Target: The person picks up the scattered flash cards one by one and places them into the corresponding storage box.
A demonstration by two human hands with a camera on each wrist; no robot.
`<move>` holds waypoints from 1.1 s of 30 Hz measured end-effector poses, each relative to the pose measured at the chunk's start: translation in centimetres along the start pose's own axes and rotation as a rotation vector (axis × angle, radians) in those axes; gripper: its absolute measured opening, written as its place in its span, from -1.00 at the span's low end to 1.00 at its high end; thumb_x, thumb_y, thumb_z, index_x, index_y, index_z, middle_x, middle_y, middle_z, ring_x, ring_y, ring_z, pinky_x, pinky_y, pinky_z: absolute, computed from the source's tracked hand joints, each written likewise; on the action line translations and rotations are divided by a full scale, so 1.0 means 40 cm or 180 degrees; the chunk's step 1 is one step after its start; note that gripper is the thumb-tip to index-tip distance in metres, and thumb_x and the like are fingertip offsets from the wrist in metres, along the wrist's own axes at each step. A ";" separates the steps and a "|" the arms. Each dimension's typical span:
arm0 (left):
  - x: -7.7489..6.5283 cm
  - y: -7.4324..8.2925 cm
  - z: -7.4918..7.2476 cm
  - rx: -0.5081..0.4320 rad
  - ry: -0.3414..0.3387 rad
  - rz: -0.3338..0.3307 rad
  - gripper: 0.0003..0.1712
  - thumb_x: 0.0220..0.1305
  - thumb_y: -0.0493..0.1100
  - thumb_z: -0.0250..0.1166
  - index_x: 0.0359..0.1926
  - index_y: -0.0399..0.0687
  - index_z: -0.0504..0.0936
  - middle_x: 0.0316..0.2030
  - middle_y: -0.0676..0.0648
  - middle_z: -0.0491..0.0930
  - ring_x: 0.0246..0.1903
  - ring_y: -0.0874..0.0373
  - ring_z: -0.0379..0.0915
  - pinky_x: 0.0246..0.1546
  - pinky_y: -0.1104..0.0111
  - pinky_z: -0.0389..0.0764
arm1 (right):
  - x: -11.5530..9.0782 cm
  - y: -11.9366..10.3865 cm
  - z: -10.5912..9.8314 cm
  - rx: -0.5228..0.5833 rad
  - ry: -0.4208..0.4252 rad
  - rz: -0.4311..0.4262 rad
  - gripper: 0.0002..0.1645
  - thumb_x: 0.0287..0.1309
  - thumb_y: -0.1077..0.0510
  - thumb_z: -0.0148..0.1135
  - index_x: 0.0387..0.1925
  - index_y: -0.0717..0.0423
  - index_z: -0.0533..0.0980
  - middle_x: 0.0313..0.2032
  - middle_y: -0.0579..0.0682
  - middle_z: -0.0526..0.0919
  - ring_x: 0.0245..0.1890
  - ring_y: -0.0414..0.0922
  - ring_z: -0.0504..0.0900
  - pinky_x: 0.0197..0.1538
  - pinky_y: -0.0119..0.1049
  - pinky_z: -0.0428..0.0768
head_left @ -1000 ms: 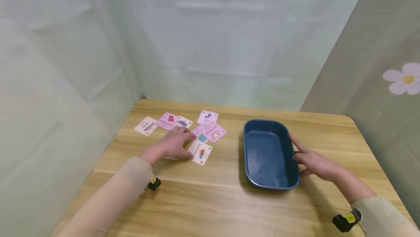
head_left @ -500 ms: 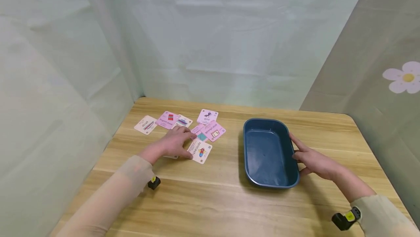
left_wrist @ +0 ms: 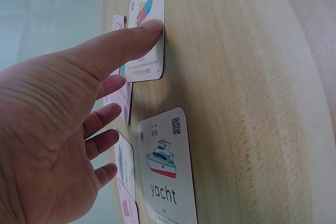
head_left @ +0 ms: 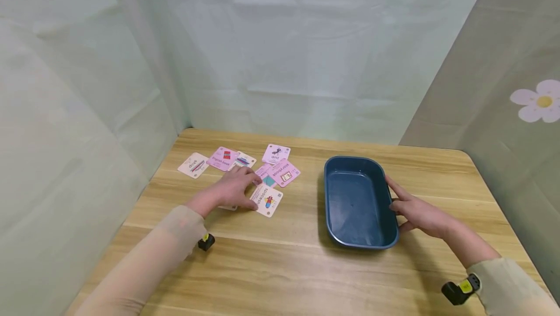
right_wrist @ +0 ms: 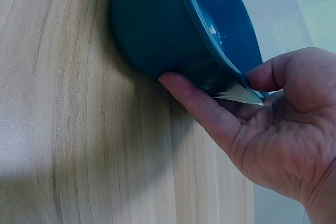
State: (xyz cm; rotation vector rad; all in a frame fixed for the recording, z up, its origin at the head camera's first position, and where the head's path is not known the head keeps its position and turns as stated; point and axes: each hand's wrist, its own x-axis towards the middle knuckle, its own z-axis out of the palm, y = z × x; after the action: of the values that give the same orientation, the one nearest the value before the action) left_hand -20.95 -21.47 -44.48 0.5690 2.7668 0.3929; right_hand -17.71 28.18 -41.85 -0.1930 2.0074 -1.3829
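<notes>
My left hand (head_left: 234,188) hovers low over scattered picture cards, its fingers spread. The thumb rests on the spaceship card (head_left: 270,202), and the other fingers sit near its far edge. In the left wrist view a yacht card (left_wrist: 164,165) lies flat below the palm; the head view shows only its edge. Storybook (head_left: 284,173), ant (head_left: 276,152), ship (head_left: 193,165) and English book (head_left: 222,159) cards lie around, some overlapping. My right hand (head_left: 423,216) grips the right side of a dark blue plastic bin (head_left: 327,204), with fingers over the rim and against the outer wall.
The wooden table (head_left: 280,277) reaches light fabric walls (head_left: 288,73) at the back and sides. The bin stands right of the cards, with bare tabletop between. Black wrist cameras hang below both sleeves.
The view tilts very slightly. Both hands, the cards and the bin keep practically the same places.
</notes>
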 end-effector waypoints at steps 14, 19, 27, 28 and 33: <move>0.010 0.000 -0.013 -0.0052 0.0127 0.0028 -0.12 -0.10 0.21 0.65 0.17 -0.09 0.53 0.24 -0.17 0.39 0.19 -0.11 0.25 0.32 -0.08 0.26 | 0.007 -0.012 -0.005 -0.0004 0.0009 -0.0025 -0.01 0.49 0.25 -0.17 0.61 -0.35 -0.47 0.49 0.59 -0.16 0.45 0.49 0.04 -0.10 0.07 0.69; 0.021 -0.002 -0.010 -0.0189 0.0201 -0.0041 -0.23 -0.05 0.18 0.64 0.07 -0.06 0.49 0.05 -0.09 0.43 0.06 -0.06 0.26 0.18 0.03 0.34 | 0.002 -0.003 -0.002 0.0035 0.0038 0.0017 -0.01 0.49 0.26 -0.17 0.61 -0.36 -0.47 0.48 0.59 -0.10 0.44 0.48 0.08 -0.09 0.07 0.69; 0.009 -0.005 -0.015 -0.0442 0.0118 -0.0185 -0.45 0.11 0.13 0.56 -0.09 -0.06 0.49 -0.07 -0.07 0.41 -0.02 -0.03 0.27 0.01 0.11 0.40 | -0.011 0.015 0.008 -0.0010 0.0053 -0.0008 -0.02 0.50 0.24 -0.13 0.62 -0.27 -0.45 0.35 0.54 0.23 0.37 0.42 0.28 -0.10 0.05 0.69; 0.007 -0.008 -0.017 -0.0462 0.0118 -0.0178 -0.47 0.13 0.12 0.55 -0.11 -0.07 0.50 -0.08 -0.08 0.41 -0.03 -0.04 0.27 0.01 0.11 0.41 | -0.011 0.014 0.008 -0.0016 0.0057 -0.0015 -0.02 0.50 0.24 -0.12 0.62 -0.26 -0.45 0.34 0.53 0.25 0.36 0.41 0.30 -0.10 0.05 0.69; 0.004 -0.023 -0.027 -0.0442 0.0206 -0.0039 -0.53 0.26 0.07 0.47 -0.05 -0.16 0.56 -0.04 -0.14 0.47 0.01 -0.11 0.31 0.08 0.02 0.43 | -0.004 0.004 0.005 -0.0032 0.0074 -0.0039 -0.01 0.50 0.25 -0.12 0.62 -0.24 -0.44 0.39 0.54 0.15 0.35 0.41 0.30 -0.13 0.05 0.70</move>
State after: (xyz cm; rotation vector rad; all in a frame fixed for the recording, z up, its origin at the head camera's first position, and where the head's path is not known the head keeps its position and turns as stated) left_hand -21.76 -22.46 -43.82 0.5135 2.7748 0.6055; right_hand -17.45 28.17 -41.94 -0.1949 2.0357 -1.3890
